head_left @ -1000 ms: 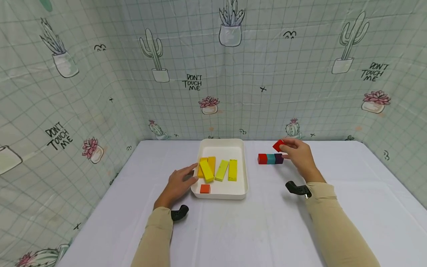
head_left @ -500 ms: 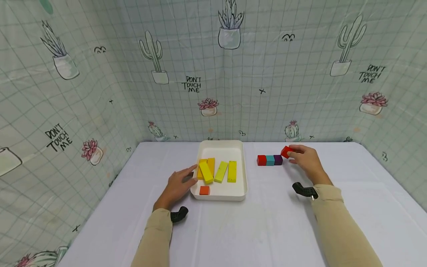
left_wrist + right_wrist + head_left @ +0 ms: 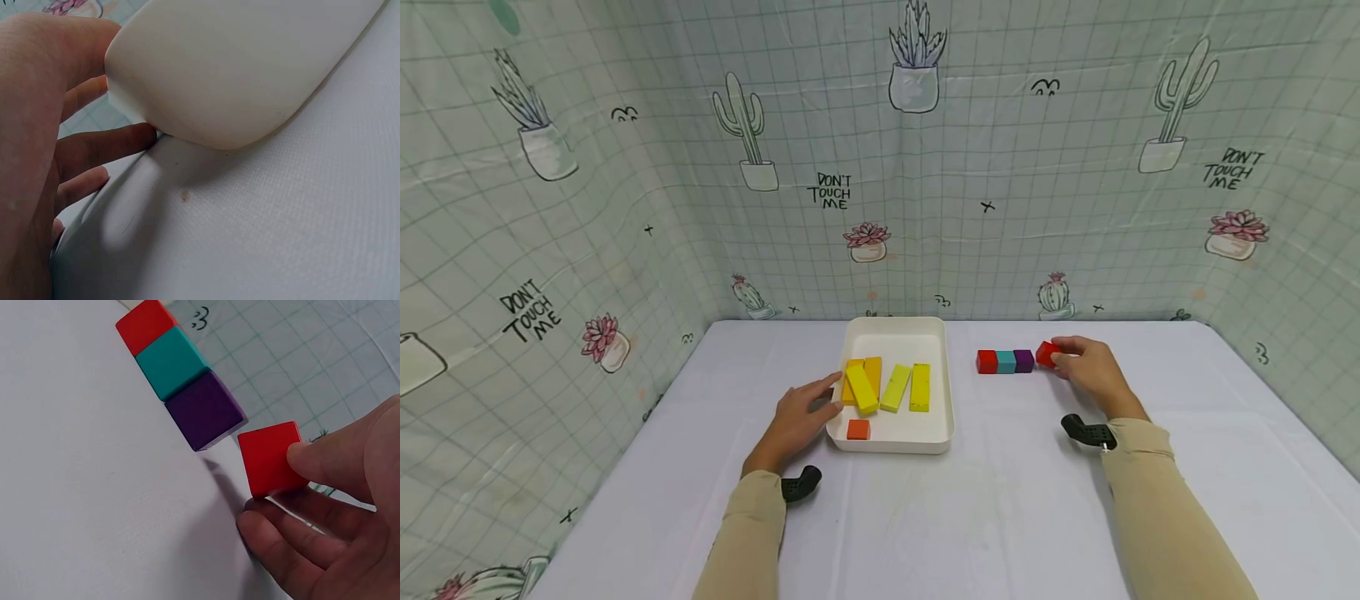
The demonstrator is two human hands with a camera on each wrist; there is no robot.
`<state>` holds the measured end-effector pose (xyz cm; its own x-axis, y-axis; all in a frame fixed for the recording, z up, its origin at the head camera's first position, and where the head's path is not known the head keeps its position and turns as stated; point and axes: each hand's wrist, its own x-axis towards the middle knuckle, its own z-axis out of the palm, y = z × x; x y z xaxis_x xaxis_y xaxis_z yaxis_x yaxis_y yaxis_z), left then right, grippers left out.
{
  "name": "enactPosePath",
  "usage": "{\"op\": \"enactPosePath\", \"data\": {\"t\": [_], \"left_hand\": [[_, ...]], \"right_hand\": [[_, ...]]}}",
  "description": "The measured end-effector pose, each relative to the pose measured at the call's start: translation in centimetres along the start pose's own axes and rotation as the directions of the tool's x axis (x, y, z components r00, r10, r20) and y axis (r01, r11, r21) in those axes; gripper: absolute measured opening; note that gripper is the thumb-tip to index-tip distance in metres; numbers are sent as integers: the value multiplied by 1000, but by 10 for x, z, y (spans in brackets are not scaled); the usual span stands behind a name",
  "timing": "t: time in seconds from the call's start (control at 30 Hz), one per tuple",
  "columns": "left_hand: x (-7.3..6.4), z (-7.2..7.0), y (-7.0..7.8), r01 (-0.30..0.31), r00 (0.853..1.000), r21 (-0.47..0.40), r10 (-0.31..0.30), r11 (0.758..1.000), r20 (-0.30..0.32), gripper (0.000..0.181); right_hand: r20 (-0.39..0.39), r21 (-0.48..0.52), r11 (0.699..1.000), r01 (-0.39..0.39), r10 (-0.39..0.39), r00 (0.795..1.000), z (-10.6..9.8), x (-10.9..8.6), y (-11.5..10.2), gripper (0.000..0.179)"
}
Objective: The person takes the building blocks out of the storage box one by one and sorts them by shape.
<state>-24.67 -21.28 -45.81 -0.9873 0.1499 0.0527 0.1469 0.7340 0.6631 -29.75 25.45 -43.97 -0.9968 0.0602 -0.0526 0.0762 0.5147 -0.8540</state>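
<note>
My right hand (image 3: 1093,371) pinches a red cube (image 3: 272,456) between thumb and fingers. The held cube is beside the purple end of a row on the table, with a narrow gap between them. That row has a red cube (image 3: 147,326), a teal cube (image 3: 173,362) and a purple cube (image 3: 205,411) set side by side. At the left, my left hand (image 3: 793,425) has its extended fingers against the outer wall of a white tray (image 3: 206,75). Inside the tray lie several yellow blocks (image 3: 895,388) and an orange-red cube (image 3: 858,429).
A white cloth covers the table (image 3: 985,517). Behind it and along the sides hangs a grid-patterned curtain (image 3: 940,167) printed with cacti. Black wrist devices (image 3: 1087,433) sit by both sleeves. Two of the yellow blocks overlap at the tray's left.
My right hand has carried the red cube from above the row's purple end to the right and down, level with the row. The left hand stays at the tray.
</note>
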Motion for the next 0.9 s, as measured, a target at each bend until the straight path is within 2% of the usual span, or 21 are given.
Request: {"op": "enactPosePath", "data": {"t": [0.37,0.6,0.77,0.9], "left_hand": [[0,1,-1,-16,1000,2,16,1000,-9,55],[-2,1,-4,-9,1000,-6,9,1000,2,56],[-3,1,-5,0,1000,-25,0,1000,5,56],[-1,-1,-2,-18,1000,-16,18,1000,-4,56]], "right_hand": [[-3,-74,997,25,-25,1000,6,3,5,47],[-10,-137,988,68,-70,998,10,2,9,45],[-12,-149,986,72,-75,997,12,0,8,45],[-12,-161,984,81,-84,996,10,0,5,45]]}}
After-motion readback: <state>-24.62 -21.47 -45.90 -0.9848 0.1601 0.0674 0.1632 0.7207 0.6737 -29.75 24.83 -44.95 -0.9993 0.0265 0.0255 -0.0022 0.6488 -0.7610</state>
